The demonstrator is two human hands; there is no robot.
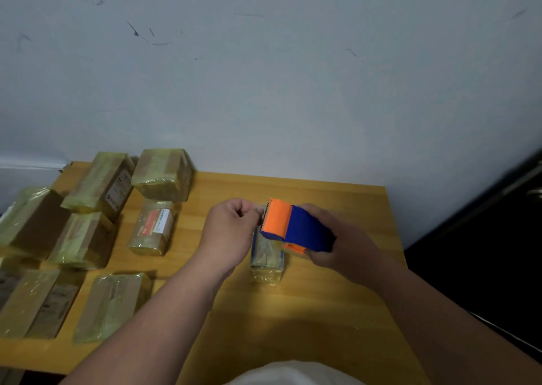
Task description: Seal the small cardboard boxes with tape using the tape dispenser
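Taped boxes (96, 238) crowd the table (337, 296) left of the tape dispenser (296, 227).

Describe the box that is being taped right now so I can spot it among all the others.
On the wooden table, look between the two hands, right of the cluster of wrapped boxes. The small box lies alone under the orange and blue tape dispenser held by the right hand. Unlike the rest, it has blue edges.

Taped boxes (88, 238) crowd the table (322, 311) from seven to eleven o'clock, a wall (293, 76) blocks twelve, and bare tabletop lies toward five and six.
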